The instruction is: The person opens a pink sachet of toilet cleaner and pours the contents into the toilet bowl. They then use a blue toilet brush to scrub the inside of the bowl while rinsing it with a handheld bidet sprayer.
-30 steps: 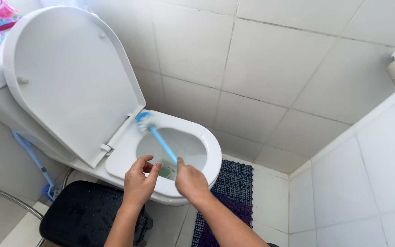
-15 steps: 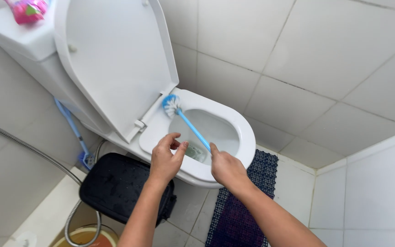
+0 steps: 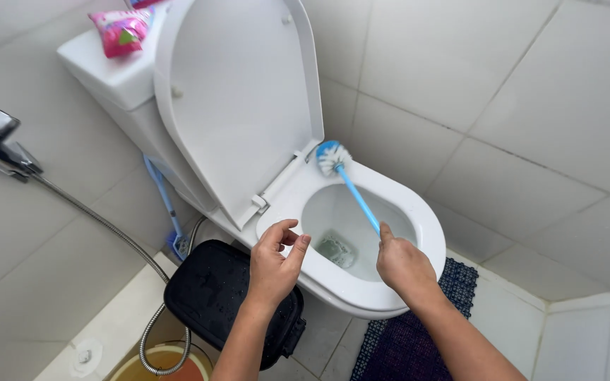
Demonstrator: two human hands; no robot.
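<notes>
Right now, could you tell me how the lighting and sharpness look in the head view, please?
Head view: soft, even daylight, with faint sheen on the raised lid and wall tiles; only weak shadows under the left hand and right hand; the blue brush is sharp; straight tile lines bow slightly toward the edges, wide-lens distortion.

Glossy toilet seat (image 3: pixel 418 219), plastic brush (image 3: pixel 351 185), metal hose (image 3: pixel 107 233)

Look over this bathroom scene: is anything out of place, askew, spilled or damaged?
Nothing looks damaged or spilled. The only oddity is a crumpled pink packet lying on the toilet tank. The right hand holds the blue toilet brush with its head on the seat rim; the left hand is empty.
</notes>
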